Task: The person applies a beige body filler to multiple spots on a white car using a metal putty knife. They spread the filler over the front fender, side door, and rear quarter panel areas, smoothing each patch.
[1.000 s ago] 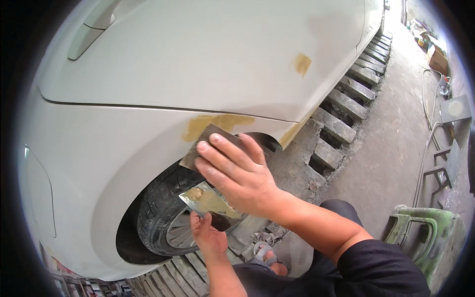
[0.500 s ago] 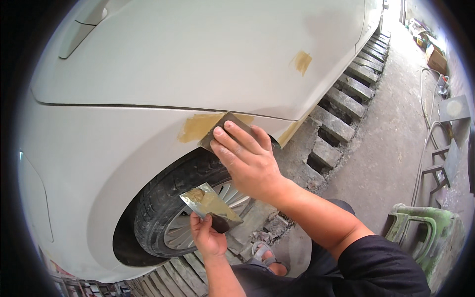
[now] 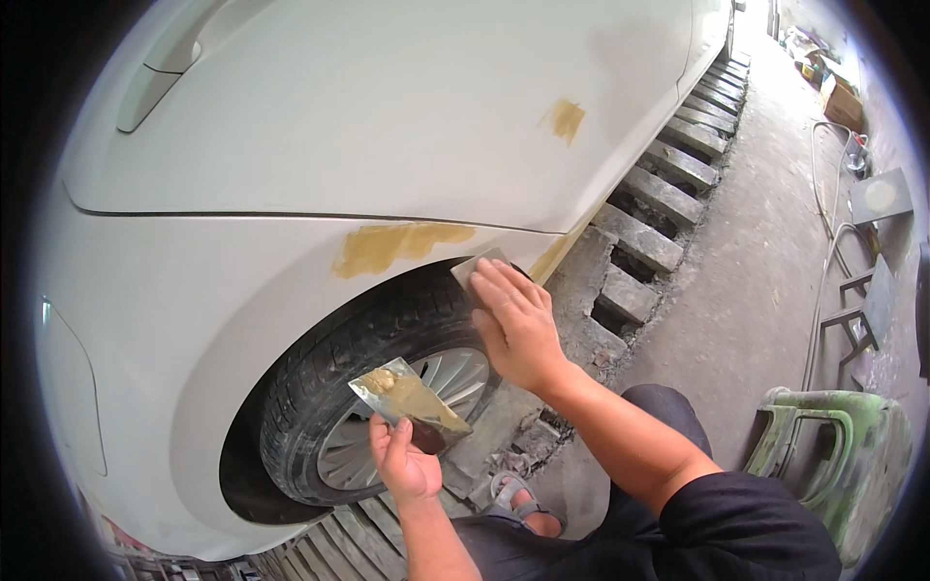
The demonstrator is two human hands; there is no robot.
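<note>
A flat grey spreader [image 3: 466, 270], gripped by the fingers of the right hand [image 3: 521, 334], is at a white car's wheel arch [image 3: 291, 261]; below, the left hand [image 3: 409, 470] pinches a silvery rectangular plate [image 3: 434, 414] bearing tan paste [image 3: 386, 382].

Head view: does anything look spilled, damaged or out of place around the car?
Two things. The ragged tan patch above the tyre stands out against the white car. Near that wheel's lower right, the concrete looks crumbled, unlike the straighter slats further up. I see no obvious spill.
</note>
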